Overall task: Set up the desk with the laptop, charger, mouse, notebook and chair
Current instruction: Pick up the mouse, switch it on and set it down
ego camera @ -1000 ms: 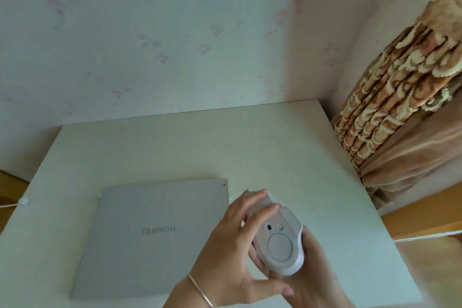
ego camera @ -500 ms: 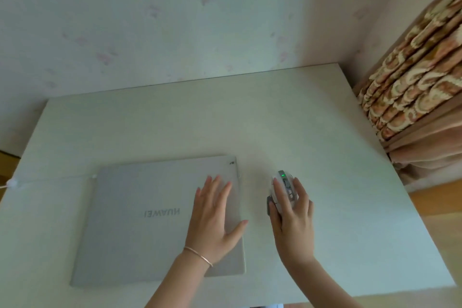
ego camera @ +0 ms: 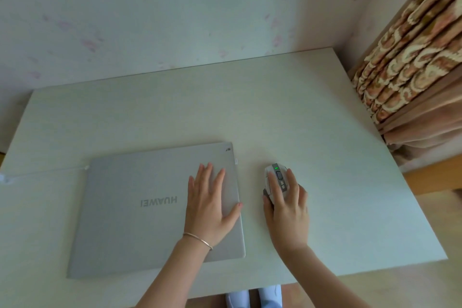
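While both forearms reach over the near edge of the desk (ego camera: 325, 112), the left hand (ego camera: 208, 210) lies flat, fingers spread, on the closed laptop (ego camera: 140, 220). Right hand (ego camera: 287, 210): curled over the mouse (ego camera: 275, 177), just right of the laptop. Cable (ego camera: 45, 172): at laptop's far left corner. Curtain (ego camera: 412, 57): far right.

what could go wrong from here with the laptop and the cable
The thin white cable runs from the closed silver laptop over the left edge of the pale wooden desk; a snag could drag the laptop. The left hand rests flat on the lid, so pressing risks strain. The white mouse under the right hand looks safe.
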